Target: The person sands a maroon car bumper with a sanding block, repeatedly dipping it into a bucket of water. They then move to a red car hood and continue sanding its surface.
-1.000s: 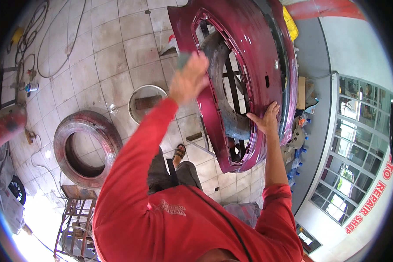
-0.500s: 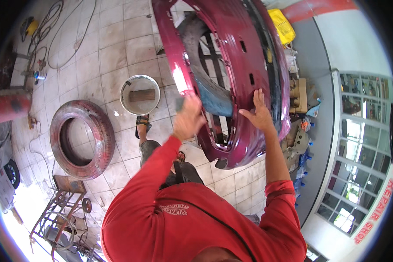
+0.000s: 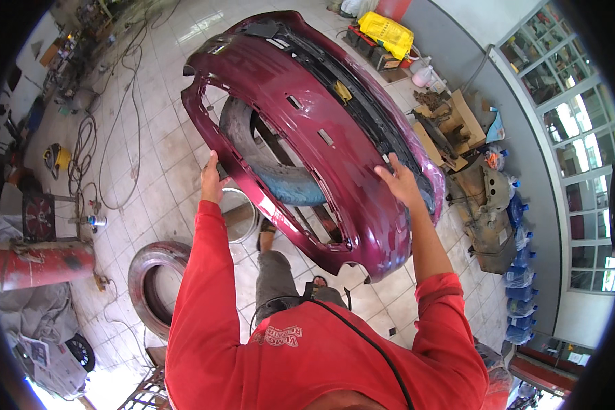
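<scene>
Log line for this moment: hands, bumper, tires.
left hand: at left edge of maroon bumper | right hand: on bumper, fingers spread | through bumper opening: tire | floor, left: another tire

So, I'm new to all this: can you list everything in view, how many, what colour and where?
Car bumper: one, dark red, centre
Tyre under bumper: one, grey and bluish, seen through its opening
Floor tyre: one, reddish-grey, lower left
Round container: one, pale, left of bumper
Cables: several, dark, upper left floor
Cylinder: one, red, far left
Sack: one, yellow, top right
Cardboard box: one, brown, right
Plastic bottles: several, bluish, along right wall
Edge clutter: uncounted, mixed, too small to tell
Sleeves: two, red, below centre
Left hand: one, bare, by bumper's left edge
Right hand: one, bare, on bumper
</scene>
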Available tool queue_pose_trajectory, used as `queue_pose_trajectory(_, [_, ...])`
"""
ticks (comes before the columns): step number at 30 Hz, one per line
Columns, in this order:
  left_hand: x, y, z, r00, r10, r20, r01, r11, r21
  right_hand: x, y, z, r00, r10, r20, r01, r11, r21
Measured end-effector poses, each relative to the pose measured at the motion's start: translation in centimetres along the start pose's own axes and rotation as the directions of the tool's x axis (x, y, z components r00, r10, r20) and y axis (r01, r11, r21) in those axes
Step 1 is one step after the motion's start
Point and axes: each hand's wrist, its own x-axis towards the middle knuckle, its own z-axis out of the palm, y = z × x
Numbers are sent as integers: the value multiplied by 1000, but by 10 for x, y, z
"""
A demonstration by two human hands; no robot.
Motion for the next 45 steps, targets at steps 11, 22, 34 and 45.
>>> queue_pose_trajectory(11, [65,12,-20,998,20,-53,-15,995,97,117,-62,50,985,167,-34,-170,978,-121])
queue_pose_trajectory(22, [103,72,-4,990,143,12,-143,985,99,138,-94,48,919,382,-93,-393,892,-223])
queue_pose_trajectory(34, [195,124,-26,996,9,86,-72,635,769,138,-175,54,904,327,-277,-398,881,-258])
queue_pose_trajectory(45, [364,240,311,559,554,617,-684,-112,721,138,-163,73,888,346,-304,-417,884,-212])
